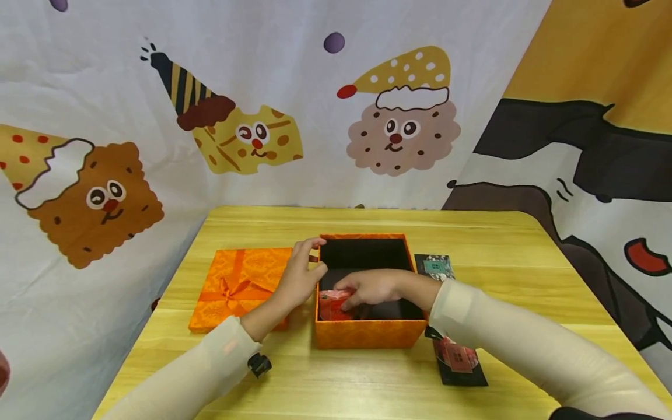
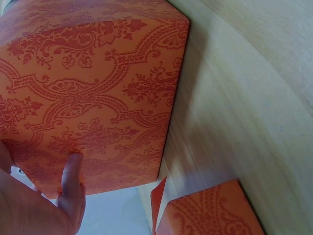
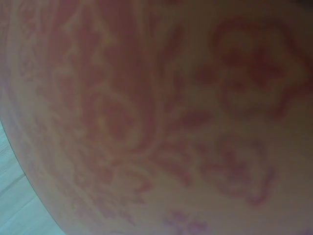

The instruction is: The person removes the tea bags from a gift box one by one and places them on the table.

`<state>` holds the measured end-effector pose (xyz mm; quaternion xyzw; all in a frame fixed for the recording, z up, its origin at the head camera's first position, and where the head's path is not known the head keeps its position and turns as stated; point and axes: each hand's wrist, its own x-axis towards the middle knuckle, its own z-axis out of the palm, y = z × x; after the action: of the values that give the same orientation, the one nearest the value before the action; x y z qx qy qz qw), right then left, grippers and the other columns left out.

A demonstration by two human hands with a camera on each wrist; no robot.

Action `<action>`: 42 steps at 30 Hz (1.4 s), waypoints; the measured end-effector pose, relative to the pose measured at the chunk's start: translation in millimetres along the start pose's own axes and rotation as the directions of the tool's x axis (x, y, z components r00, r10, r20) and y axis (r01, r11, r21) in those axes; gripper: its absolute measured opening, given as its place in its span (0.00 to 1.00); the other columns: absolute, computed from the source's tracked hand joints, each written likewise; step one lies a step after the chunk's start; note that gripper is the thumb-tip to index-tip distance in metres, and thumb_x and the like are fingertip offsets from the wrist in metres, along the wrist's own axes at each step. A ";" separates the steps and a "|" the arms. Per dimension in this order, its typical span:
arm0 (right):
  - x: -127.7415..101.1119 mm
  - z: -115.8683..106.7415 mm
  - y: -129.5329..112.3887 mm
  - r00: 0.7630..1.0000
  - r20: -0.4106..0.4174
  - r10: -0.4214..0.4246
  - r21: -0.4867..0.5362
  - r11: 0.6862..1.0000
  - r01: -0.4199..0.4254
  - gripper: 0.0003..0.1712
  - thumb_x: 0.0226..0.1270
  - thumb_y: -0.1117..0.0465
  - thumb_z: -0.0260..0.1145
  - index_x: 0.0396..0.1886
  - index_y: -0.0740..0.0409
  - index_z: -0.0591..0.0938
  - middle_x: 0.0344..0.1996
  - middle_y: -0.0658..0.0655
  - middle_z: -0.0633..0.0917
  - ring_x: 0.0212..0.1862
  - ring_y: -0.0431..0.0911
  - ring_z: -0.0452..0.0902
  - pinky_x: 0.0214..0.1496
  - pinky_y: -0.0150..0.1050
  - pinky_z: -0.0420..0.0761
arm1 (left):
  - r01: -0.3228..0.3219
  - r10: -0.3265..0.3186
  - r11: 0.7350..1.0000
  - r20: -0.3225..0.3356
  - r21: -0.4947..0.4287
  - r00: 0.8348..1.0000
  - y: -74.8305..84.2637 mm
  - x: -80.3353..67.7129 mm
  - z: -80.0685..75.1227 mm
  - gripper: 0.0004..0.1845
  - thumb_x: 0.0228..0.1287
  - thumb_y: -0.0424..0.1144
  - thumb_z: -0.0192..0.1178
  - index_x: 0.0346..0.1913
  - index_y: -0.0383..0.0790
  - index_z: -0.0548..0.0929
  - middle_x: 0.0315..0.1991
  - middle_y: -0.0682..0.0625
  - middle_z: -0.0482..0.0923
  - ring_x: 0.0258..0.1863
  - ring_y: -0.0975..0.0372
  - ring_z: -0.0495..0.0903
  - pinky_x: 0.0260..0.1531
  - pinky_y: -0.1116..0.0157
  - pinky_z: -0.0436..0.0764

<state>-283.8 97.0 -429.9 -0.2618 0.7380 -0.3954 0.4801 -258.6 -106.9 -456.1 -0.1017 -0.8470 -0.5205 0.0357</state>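
An open orange patterned box (image 1: 367, 335) with a dark inside stands mid-table. My left hand (image 1: 295, 274) holds its left wall near the far corner, a finger over the rim. The left wrist view shows a fingertip (image 2: 73, 164) against the box's patterned outer side (image 2: 93, 98). Reaching over the right wall, my right hand (image 1: 375, 287) pinches a red packet (image 1: 333, 306) inside the box at the near left; its fingertips are partly hidden. The right wrist view is filled by the blurred box wall (image 3: 146, 122).
Left of the box lies an orange lid (image 1: 236, 262) with a ribbon bow. On the right are a black packet with a green label (image 1: 436, 266) and another with a red label (image 1: 462, 361), both partly under the right arm. A printed curtain (image 1: 315, 192) hangs behind the wooden table (image 1: 472, 224).
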 end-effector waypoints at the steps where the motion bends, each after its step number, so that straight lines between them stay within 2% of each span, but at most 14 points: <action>1: -1.1 -0.1 -0.4 1.000 0.000 -0.001 -0.004 1.000 0.001 0.10 0.74 0.70 0.61 0.50 0.57 0.83 0.38 0.56 0.85 0.38 0.47 0.82 0.42 0.45 0.87 | -0.001 0.001 1.000 0.001 -0.001 1.000 -0.2 0.1 0.3 0.27 0.67 0.31 0.58 0.69 0.42 0.73 0.62 0.41 0.67 0.52 0.48 0.77 0.45 0.56 0.83; 7: -7.7 -4.4 -4.5 0.997 -0.075 -0.031 -0.017 0.999 0.030 0.11 0.72 0.71 0.64 0.50 0.58 0.80 0.37 0.58 0.87 0.37 0.49 0.86 0.44 0.52 0.88 | 0.002 -0.002 1.000 0.000 -0.003 1.000 -0.6 0.5 1.1 0.28 0.67 0.31 0.58 0.70 0.43 0.72 0.62 0.41 0.67 0.52 0.49 0.77 0.46 0.55 0.83; 11: -15.2 -11.4 -9.6 0.990 -0.132 -0.051 -0.009 0.999 0.051 0.12 0.72 0.70 0.63 0.52 0.58 0.79 0.37 0.58 0.87 0.38 0.49 0.87 0.45 0.52 0.87 | 0.003 -0.003 1.000 0.005 -0.001 1.000 -1.5 0.7 0.7 0.28 0.67 0.31 0.57 0.70 0.44 0.72 0.62 0.42 0.67 0.53 0.49 0.77 0.46 0.55 0.83; 16: -32.0 -21.6 -18.4 0.983 -0.168 -0.073 0.022 0.997 0.077 0.13 0.75 0.68 0.60 0.57 0.59 0.78 0.42 0.60 0.85 0.40 0.51 0.85 0.44 0.51 0.88 | 0.012 -0.012 1.000 0.018 -0.016 1.000 -1.5 1.2 0.5 0.27 0.69 0.31 0.56 0.70 0.45 0.71 0.63 0.42 0.66 0.53 0.49 0.76 0.44 0.57 0.83; 21: -49.2 -32.1 -22.1 0.967 -0.241 -0.078 0.045 0.995 0.091 0.18 0.75 0.66 0.62 0.62 0.59 0.77 0.46 0.61 0.85 0.39 0.51 0.83 0.45 0.54 0.87 | 0.024 -0.024 0.999 0.019 -0.030 1.000 -1.6 1.2 0.9 0.26 0.70 0.31 0.56 0.70 0.44 0.72 0.63 0.42 0.65 0.53 0.49 0.76 0.43 0.57 0.83; 27: -64.0 -43.1 -18.0 0.950 -0.305 -0.065 0.070 0.993 0.091 0.22 0.74 0.64 0.65 0.66 0.60 0.77 0.47 0.62 0.84 0.38 0.52 0.82 0.42 0.47 0.87 | 0.033 -0.032 0.999 0.020 -0.035 0.999 -2.2 0.5 1.5 0.27 0.70 0.31 0.56 0.71 0.43 0.71 0.64 0.43 0.65 0.53 0.49 0.75 0.43 0.57 0.83; 33: -76.8 -53.1 -10.6 0.939 -0.334 -0.077 0.095 0.989 0.115 0.23 0.74 0.65 0.66 0.65 0.62 0.76 0.46 0.63 0.84 0.38 0.52 0.81 0.42 0.49 0.87 | 0.035 -0.034 0.999 0.025 -0.035 0.999 -1.7 -0.1 1.2 0.26 0.70 0.31 0.56 0.71 0.44 0.72 0.64 0.43 0.65 0.53 0.49 0.75 0.42 0.58 0.83; 42: -101.3 -67.7 3.8 0.916 -0.393 -0.076 0.133 0.981 0.138 0.24 0.76 0.65 0.62 0.69 0.63 0.75 0.53 0.66 0.81 0.41 0.54 0.80 0.41 0.41 0.86 | 0.035 -0.034 0.999 0.020 -0.035 0.999 -1.8 0.7 1.6 0.27 0.70 0.31 0.56 0.71 0.44 0.72 0.63 0.44 0.66 0.53 0.49 0.75 0.42 0.58 0.82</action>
<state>-305.1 199.2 -366.9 -0.1799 0.7688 -0.5223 0.3220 -259.5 -106.2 -458.4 -0.0926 -0.8396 -0.5350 0.0165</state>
